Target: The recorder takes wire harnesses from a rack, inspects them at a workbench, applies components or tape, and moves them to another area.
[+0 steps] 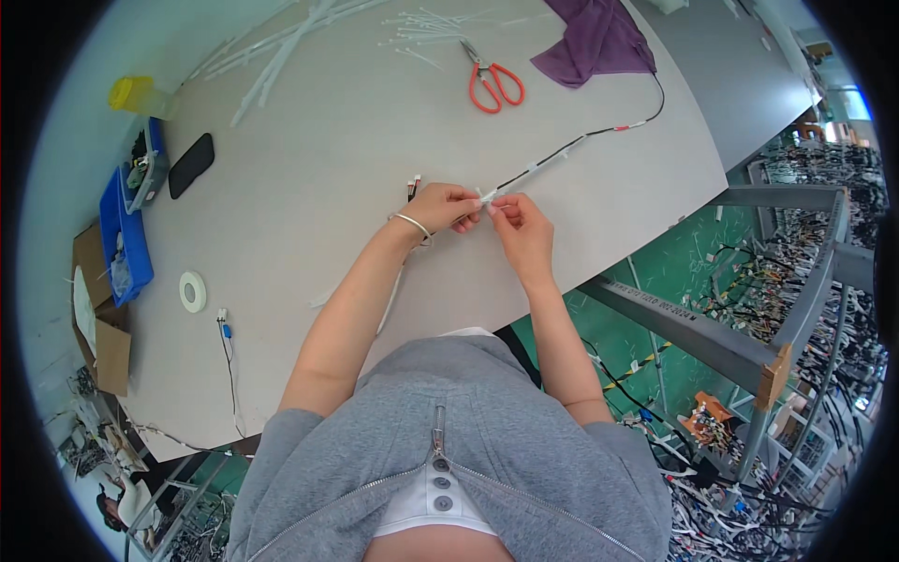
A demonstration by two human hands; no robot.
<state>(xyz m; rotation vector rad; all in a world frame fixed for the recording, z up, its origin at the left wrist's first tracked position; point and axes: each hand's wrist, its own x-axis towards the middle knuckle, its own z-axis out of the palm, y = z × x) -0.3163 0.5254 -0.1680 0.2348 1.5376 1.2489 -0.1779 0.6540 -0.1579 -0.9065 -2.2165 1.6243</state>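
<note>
My left hand (448, 208), with a bangle at its wrist, pinches a black wire harness (562, 150) near the middle of the table. Facing it, my right hand (523, 234) has thumb and forefinger closed at the same spot, on a thin white strip that looks like a cable tie (487, 196). From the fingertips the harness runs up and right, with white and red bands along it, to a purple cloth (599, 47). Small connectors (415, 184) stick out behind my left hand. A white strand (391, 298) hangs below that wrist.
Red-handled cutters (492, 80) lie at the far side, beside loose white cable ties (421, 26) and long white strips (281, 56). On the left are a phone (192, 166), blue bins (131, 244), a white tape roll (193, 291) and a short cable (228, 356). A metal rack (684, 318) stands right.
</note>
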